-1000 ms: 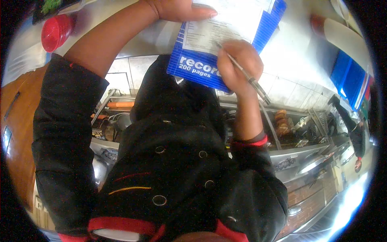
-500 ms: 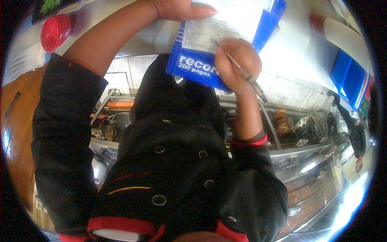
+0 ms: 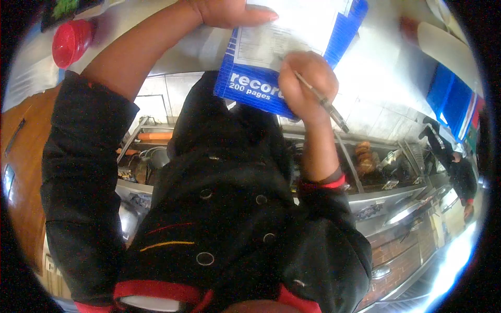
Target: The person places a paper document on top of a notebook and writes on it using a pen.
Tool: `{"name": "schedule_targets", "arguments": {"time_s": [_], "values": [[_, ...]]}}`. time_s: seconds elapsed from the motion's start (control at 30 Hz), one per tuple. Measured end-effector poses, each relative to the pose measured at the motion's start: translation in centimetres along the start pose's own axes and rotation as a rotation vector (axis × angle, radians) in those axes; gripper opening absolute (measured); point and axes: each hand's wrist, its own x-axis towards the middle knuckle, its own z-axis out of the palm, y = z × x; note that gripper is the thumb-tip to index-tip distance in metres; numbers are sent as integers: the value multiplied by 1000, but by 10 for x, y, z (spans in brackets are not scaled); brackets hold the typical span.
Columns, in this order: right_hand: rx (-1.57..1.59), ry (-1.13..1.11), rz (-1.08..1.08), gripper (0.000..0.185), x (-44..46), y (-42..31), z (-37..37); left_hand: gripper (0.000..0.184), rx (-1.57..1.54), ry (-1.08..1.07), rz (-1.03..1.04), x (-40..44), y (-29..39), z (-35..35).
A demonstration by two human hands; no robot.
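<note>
A blue record book (image 3: 253,96) marked "200 pages" lies at the top of the head view, with a printed white sheet (image 3: 259,49) on top of it. My right hand (image 3: 309,83) grips a pen (image 3: 319,97), its tip end against the lower part of the sheet and its back end pointing down to the right. At the sheet's upper left edge rests my left hand (image 3: 224,11), thumb stretched flat across the paper; its other fingers are partly cut off by the frame's top.
Red bowls (image 3: 71,43) stand at the upper left of the counter. To the right are blue folders (image 3: 453,101). Behind me, a steel shelf (image 3: 376,190) holds kitchenware. Another person (image 3: 459,169) in dark clothing is at the far right.
The pen has tilted slightly within my right hand, and the book has shifted a touch left. At the far right, the other person has moved a little. Both my hands stay nearly in place.
</note>
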Motion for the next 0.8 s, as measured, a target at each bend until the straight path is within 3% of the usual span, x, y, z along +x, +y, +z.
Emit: {"name": "schedule_targets", "arguments": {"time_s": [0.8], "values": [[8, 53, -32, 10, -3, -3, -11, 74, -7, 6, 7, -1, -3, 0]]}}
